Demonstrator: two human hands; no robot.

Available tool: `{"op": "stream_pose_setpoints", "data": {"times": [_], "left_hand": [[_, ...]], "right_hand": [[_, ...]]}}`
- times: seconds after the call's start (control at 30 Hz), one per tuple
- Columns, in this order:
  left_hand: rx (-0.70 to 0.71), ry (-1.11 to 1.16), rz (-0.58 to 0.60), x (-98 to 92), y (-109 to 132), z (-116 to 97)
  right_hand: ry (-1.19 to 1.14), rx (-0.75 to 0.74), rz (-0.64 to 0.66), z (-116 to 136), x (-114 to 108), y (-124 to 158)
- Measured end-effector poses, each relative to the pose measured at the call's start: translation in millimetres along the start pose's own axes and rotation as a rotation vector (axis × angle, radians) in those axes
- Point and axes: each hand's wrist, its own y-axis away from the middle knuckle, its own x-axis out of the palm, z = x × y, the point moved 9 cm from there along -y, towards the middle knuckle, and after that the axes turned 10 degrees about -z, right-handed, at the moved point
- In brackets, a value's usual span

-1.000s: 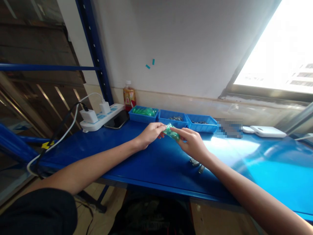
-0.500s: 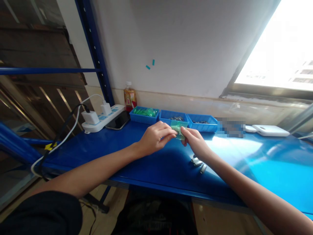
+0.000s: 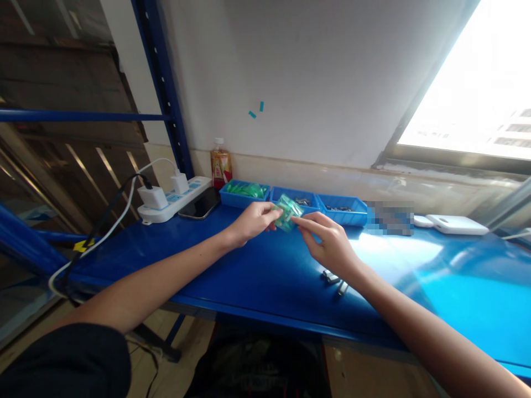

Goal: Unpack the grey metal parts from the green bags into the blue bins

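A small see-through green plastic bag is held up over the blue table, its surface wrinkled and shiny. My left hand pinches its left side between thumb and fingers. At the bag's lower right edge, my right hand has its index finger stretched out, the fingertip touching or almost touching the plastic. The thumb is apart below that finger, and no grip on the bag shows. Several short silvery metal tubes lie on the table below my right wrist, partly hidden by it.
Behind my hands stand a blue bin of green bags and two blue bins of small metal parts. At the left are a power strip, a phone and a bottle. A white device lies at the right.
My right hand has let go of the bag and drawn slightly right and down. The bag has shifted left with my left hand and now appears more spread out.
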Motion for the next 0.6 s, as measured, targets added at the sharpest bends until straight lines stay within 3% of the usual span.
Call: {"op": "stream_pose_setpoints", "data": {"times": [0.07, 0.13, 0.23, 0.3, 0.43, 0.6], "left_hand": [[0.183, -0.204, -0.194, -35.9, -8.0, -18.7], [0.316, -0.435, -0.472, -82.6, -12.2, -32.7], [0.283, -0.619, -0.749, -144.3, -20.1, -22.5], [0.207, -0.676, -0.834, -173.3, -27.1, -3.0], [0.152, -0.729, -0.846, -195.4, -37.6, 28.5], [0.119, -0.886, -0.794, -189.8, -39.3, 34.6]], "right_hand": [[-0.016, 0.009, 0.015, 2.7, 0.8, 0.1], [-0.015, 0.000, 0.069, 5.2, 6.2, 2.4], [-0.011, -0.025, 0.159, 7.2, 16.5, 8.0], [-0.009, -0.037, 0.213, 8.1, 22.8, 11.5], [0.014, -0.041, 0.281, 9.9, 28.5, 13.1], [0.089, -0.100, 0.508, 6.8, 23.7, 16.0]]}}
